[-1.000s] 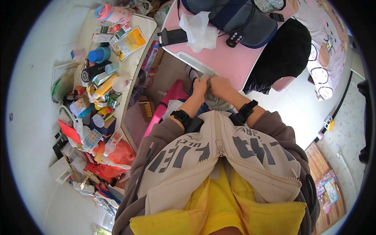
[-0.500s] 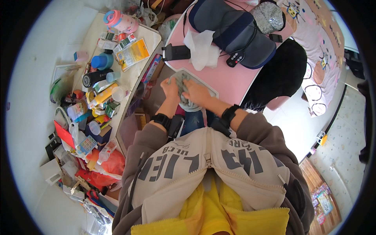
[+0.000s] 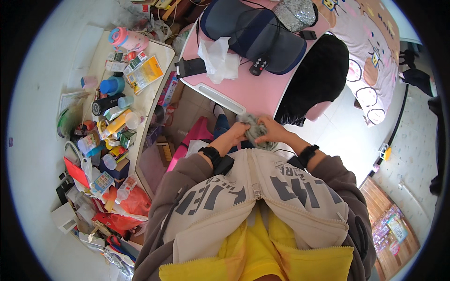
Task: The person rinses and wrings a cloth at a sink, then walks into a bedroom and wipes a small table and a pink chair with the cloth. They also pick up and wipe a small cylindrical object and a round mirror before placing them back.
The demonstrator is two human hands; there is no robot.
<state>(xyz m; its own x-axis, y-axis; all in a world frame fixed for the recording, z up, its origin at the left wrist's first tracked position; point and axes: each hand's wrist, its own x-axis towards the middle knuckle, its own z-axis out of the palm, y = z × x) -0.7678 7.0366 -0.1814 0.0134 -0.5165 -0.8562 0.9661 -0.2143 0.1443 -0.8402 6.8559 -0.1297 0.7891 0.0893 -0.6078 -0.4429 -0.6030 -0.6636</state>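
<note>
A crumpled grey-green cloth (image 3: 255, 127) is bunched between my two hands, close in front of my jacket and by the near edge of the pink table (image 3: 255, 96). My left hand (image 3: 238, 133) grips its left side with bent fingers. On the other side my right hand (image 3: 272, 131) is closed round the cloth, thumb toward the middle. Part of the fingers is hidden by the cloth's folds. Both wrists wear black straps.
On the pink table lie a dark blue cushion (image 3: 229, 23), a black remote (image 3: 258, 66), white tissue (image 3: 218, 58) and a black case (image 3: 192, 68). A black furry cover (image 3: 318, 77) is at right. The left desk (image 3: 157, 56) is crowded with bottles and boxes.
Both hands have drawn the cloth back toward my body and to the right, off the pink table's near edge. The view has shifted, uncovering the floor and a pink thing beside my leg.
</note>
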